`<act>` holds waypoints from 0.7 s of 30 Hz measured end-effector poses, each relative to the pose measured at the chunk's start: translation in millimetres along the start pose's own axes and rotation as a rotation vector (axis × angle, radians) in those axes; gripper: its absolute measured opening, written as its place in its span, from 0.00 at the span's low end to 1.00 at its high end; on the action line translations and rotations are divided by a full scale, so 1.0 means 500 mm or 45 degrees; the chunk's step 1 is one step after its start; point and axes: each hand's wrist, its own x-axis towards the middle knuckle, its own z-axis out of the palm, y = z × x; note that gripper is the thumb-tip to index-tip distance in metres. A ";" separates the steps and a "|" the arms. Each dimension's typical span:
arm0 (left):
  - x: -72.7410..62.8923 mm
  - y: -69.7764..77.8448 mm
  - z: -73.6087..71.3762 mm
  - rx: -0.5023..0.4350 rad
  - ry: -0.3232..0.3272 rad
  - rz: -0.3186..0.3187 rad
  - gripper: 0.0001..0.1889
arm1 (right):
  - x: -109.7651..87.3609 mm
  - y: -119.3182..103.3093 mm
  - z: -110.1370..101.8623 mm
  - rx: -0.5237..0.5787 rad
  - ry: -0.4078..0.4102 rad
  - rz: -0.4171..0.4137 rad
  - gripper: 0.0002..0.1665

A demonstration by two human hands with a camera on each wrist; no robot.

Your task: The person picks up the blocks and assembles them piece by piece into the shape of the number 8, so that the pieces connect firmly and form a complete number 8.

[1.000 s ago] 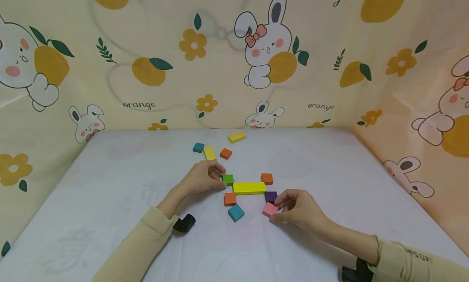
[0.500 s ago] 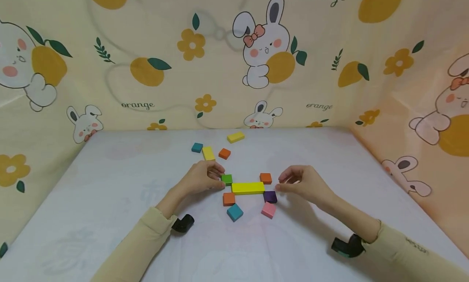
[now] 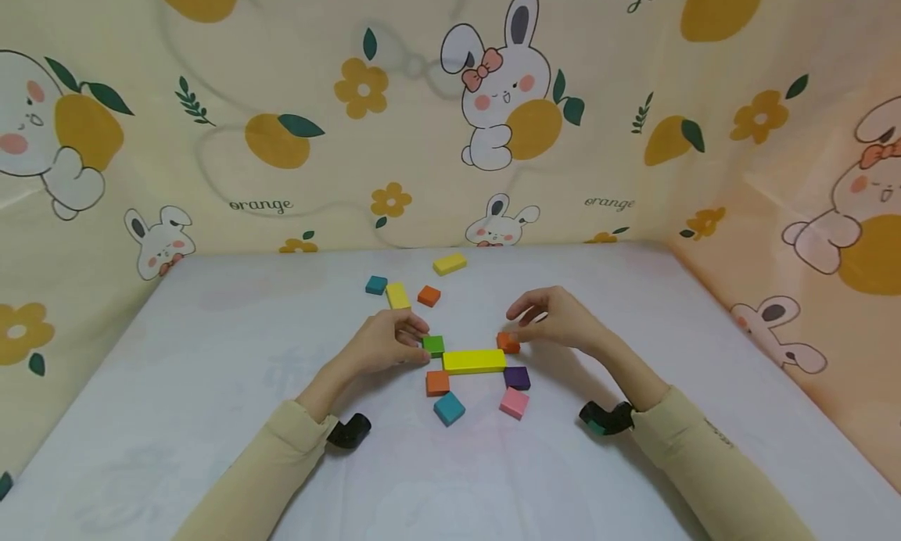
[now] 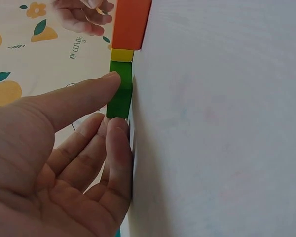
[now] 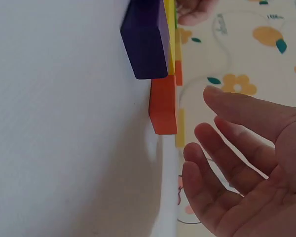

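Observation:
My left hand (image 3: 383, 342) rests at the green block (image 3: 433, 345), the thumb on one face and the index fingertip at a corner in the left wrist view. This block stands by the left end of a long yellow block (image 3: 475, 361). Over the orange block (image 3: 507, 343) behind the yellow block's right end, my right hand (image 3: 559, 320) hovers with fingers apart. The right wrist view shows a gap between those fingers and the orange block. In front lie a purple block (image 3: 517, 378), a pink block (image 3: 514, 403), a second orange block (image 3: 437, 383) and a blue block (image 3: 449, 409).
Farther back lie a yellow block (image 3: 397, 295), a small blue block (image 3: 376, 285), another orange block (image 3: 428, 295) and a yellow block (image 3: 450, 264) near the table's rear edge. A printed cloth (image 3: 422, 134) rises behind the white table (image 3: 598, 478).
My right hand has let go of the pink block and moved back and left to above the orange block. The left hand stays at the green block.

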 end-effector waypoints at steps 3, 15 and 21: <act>-0.002 0.003 0.001 0.004 0.001 0.007 0.19 | 0.003 0.006 -0.001 0.001 -0.023 0.038 0.17; -0.003 0.007 0.000 0.014 0.005 0.021 0.19 | 0.005 0.012 0.007 0.023 -0.070 0.098 0.14; -0.004 0.007 0.001 0.026 0.010 0.005 0.19 | 0.011 0.013 0.015 0.038 -0.064 0.103 0.14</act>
